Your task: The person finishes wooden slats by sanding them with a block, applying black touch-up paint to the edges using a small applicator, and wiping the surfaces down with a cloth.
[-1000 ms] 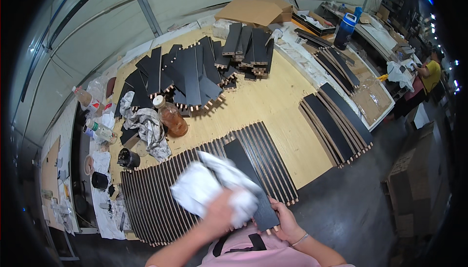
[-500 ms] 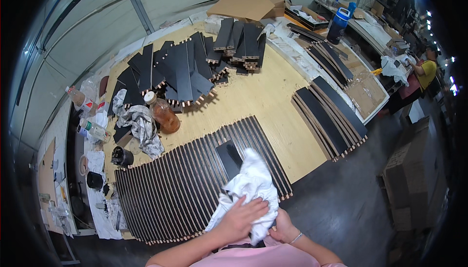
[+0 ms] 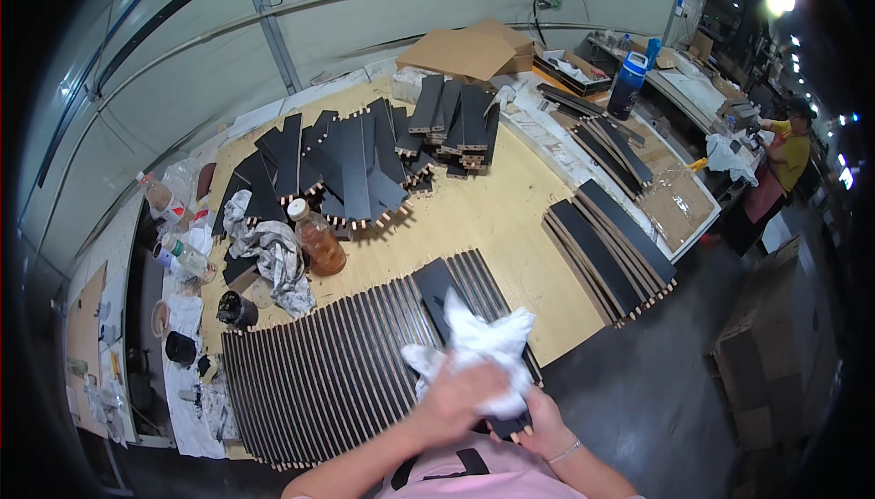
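My left hand (image 3: 465, 399), blurred by motion, presses a crumpled white cloth (image 3: 492, 344) onto a dark flat board (image 3: 434, 282). With the fingers of my right hand (image 3: 549, 426) I grip the board's near end, where pale wooden pegs stick out. The far part of the board shows beyond the cloth; its middle is covered. Under it lies a long row of narrow dark pieces (image 3: 319, 376), packed side by side with pegs at their ends.
Dark boards with pegs lie heaped (image 3: 351, 162) at the back. A stack (image 3: 606, 253) stands at the right table edge. Left of the row are a bottle of brown liquid (image 3: 319, 239), a stained rag (image 3: 278, 257) and a black cup (image 3: 237, 309). A person (image 3: 784, 157) works far right.
My left hand and the cloth have slid nearer along the board, so more of its far end shows. The pegged near end is now visible at my right hand. The view has tilted slightly up.
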A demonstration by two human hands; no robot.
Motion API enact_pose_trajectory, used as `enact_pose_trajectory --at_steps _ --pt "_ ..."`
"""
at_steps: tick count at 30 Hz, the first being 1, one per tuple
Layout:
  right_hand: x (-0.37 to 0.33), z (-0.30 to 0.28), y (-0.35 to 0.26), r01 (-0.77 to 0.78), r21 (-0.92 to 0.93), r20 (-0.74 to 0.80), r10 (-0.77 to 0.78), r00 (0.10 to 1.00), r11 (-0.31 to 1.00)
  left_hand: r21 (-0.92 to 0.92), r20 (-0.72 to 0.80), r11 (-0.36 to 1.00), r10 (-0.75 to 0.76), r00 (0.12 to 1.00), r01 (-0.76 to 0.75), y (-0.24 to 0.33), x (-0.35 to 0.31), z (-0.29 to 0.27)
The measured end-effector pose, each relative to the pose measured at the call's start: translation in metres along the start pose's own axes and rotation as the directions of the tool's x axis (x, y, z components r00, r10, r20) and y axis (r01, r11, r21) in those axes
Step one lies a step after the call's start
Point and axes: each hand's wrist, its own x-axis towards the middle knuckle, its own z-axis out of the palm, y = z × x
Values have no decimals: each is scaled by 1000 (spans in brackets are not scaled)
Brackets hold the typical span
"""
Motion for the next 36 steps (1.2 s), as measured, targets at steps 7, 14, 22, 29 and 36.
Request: enact_pose_trajectory --at_steps 7,14,22,29,36 --pt "-26 -11 26 -137 1 101 136 986 991 35 -486 833 -468 738 552 -95 13 -116" --pt "-16 27 20 180 -200 -20 -188 982 963 221 191 971 49 980 -92 55 8 -23" --pt "-75 37 38 -88 -140 -124 71 990 986 326 -323 933 -39 946 150 15 -32 -47" --pt "-61 142 7 -73 -500 -208 -37 977 863 350 -554 926 81 828 144 116 -57 -32" --pt "-45 186 16 -339 -834 -89 501 861 435 -20 -998 592 -65 22 805 153 -252 -163"
